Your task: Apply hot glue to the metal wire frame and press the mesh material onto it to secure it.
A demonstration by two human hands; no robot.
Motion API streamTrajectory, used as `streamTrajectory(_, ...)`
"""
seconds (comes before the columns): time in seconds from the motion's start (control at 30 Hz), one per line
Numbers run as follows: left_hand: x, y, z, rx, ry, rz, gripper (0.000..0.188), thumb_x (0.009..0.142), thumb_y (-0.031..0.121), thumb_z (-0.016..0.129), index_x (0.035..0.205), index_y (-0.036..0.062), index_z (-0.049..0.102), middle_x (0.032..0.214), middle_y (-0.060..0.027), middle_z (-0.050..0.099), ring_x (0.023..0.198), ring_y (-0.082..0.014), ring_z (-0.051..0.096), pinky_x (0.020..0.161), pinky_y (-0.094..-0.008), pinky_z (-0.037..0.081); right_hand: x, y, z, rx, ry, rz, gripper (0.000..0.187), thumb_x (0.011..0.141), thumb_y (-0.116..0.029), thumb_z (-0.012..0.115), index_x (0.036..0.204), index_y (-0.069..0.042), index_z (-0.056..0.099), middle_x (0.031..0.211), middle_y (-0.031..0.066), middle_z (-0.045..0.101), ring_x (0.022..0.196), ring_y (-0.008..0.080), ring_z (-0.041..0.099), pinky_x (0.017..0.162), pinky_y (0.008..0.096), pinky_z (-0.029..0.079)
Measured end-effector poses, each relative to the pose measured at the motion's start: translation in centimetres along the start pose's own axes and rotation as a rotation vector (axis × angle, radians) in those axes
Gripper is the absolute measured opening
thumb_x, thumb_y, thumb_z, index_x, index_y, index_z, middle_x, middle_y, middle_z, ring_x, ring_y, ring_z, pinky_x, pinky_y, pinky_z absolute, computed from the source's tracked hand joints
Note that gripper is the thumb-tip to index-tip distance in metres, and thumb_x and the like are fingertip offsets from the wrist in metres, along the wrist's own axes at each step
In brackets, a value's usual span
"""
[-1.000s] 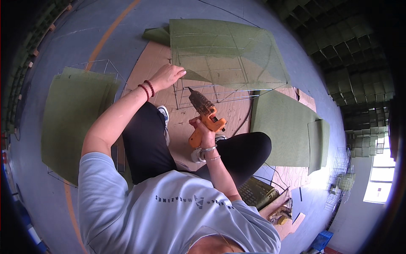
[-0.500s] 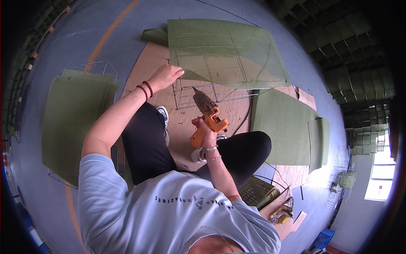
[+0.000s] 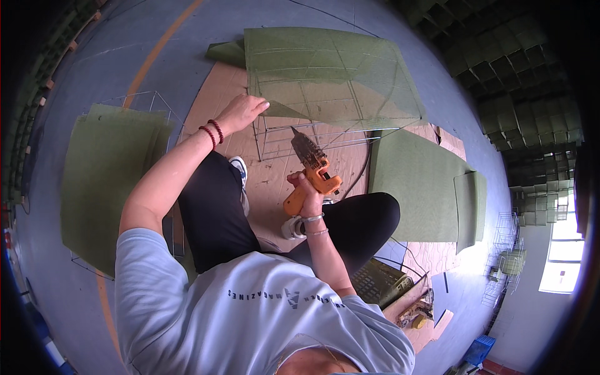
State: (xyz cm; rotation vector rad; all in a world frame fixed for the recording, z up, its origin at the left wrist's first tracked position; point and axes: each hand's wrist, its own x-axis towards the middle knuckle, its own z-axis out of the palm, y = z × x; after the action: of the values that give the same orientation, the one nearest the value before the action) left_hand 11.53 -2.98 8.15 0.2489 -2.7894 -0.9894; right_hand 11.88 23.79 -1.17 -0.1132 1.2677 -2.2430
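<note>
Your left hand (image 3: 245, 112) pinches the near-left corner of the green mesh sheet (image 3: 331, 78), draped over the far wire frame (image 3: 258, 142); your right hand (image 3: 309, 191) grips the orange glue gun (image 3: 321, 178)

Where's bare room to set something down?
Floor left of the orange stripe, beyond the left-hand green sheets. Smaller: mostly bare cardboard between left shoe, glue gun and green-covered wire frame. Crowded: beside the right knee, with a green panel and a basket.

Room above cardboard (image 3: 270, 190), wire frame (image 3: 350, 130) — obstacle (ahead)
</note>
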Motion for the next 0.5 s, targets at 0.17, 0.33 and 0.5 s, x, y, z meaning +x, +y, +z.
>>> streamTrajectory(0.17, 0.0, -0.6, 0.1, -0.035, 0.027, -0.003, 0.039, 0.090, 0.029, 0.043, 0.071, -0.0048, 0.046, 0.059, -0.0234, 0.044, 0.054, -0.0349, 0.047, 0.055, -0.0402, 0.036, 0.1, -0.4, 0.2, -0.004, 0.040, -0.006, 0.016, 0.081, -0.006, 0.056, 0.095, 0.000, 0.050, 0.080, 0.0100, 0.060, 0.079, 0.0217, 0.060, 0.076, 0.0348, 0.047)
streamTrajectory(0.33, 0.1, -0.6, 0.0, -0.046, 0.018, -0.009, 0.038, 0.090, 0.029, 0.043, 0.072, -0.0049, 0.047, 0.060, -0.0236, 0.045, 0.055, -0.0342, 0.048, 0.055, -0.0399, 0.036, 0.3, -0.7, 0.0, -0.006, 0.077, -0.019, 0.014, 0.082, -0.006, 0.054, 0.093, 0.001, 0.050, 0.079, 0.0118, 0.060, 0.078, 0.0230, 0.060, 0.077, 0.0368, 0.048)
streamTrajectory(0.5, 0.3, -1.1, 0.2, -0.069, 0.037, -0.002, 0.040, 0.090, 0.031, 0.041, 0.076, -0.0048, 0.050, 0.062, -0.0236, 0.047, 0.057, -0.0333, 0.050, 0.056, -0.0396, 0.037, 0.9, -0.7, -0.6, -0.030, 0.092, -0.026, 0.014, 0.082, -0.007, 0.054, 0.093, 0.001, 0.050, 0.079, 0.0112, 0.060, 0.078, 0.0224, 0.060, 0.077, 0.0359, 0.048)
